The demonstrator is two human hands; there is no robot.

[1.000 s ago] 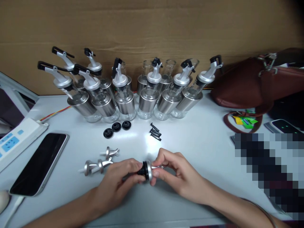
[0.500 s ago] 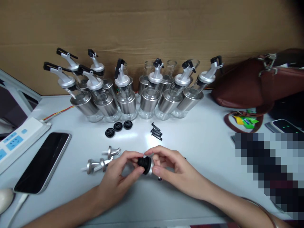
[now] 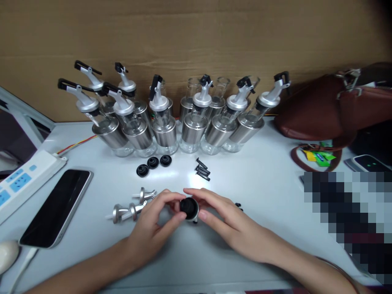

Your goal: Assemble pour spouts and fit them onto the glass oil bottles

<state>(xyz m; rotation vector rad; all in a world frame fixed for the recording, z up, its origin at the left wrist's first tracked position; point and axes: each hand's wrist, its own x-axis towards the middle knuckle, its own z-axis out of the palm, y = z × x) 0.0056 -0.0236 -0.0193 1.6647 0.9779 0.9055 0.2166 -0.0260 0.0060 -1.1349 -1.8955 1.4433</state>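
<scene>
Both my hands meet at the table's front middle on one silver pourer spout with a black rubber stopper (image 3: pixel 189 208). My left hand (image 3: pixel 153 224) pinches it from the left, my right hand (image 3: pixel 223 218) grips it from the right. The stopper's black end faces the camera. Just left of my left hand lie loose silver spouts (image 3: pixel 128 210). Behind the hands sit three black rubber stoppers (image 3: pixel 153 164) and a small pile of black pins (image 3: pixel 202 169). A small black part (image 3: pixel 239 206) lies beside my right hand.
Several steel-and-glass oil bottles (image 3: pixel 190 130) with pourer tops stand in a row at the back against cardboard. A phone (image 3: pixel 56 206) and a power strip (image 3: pixel 24 179) lie at left. A brown bag (image 3: pixel 330 106) and another phone (image 3: pixel 369 163) are at right.
The spout has been turned in my hands so its black stopper end now faces the camera, and both hands have shifted slightly away from me.
</scene>
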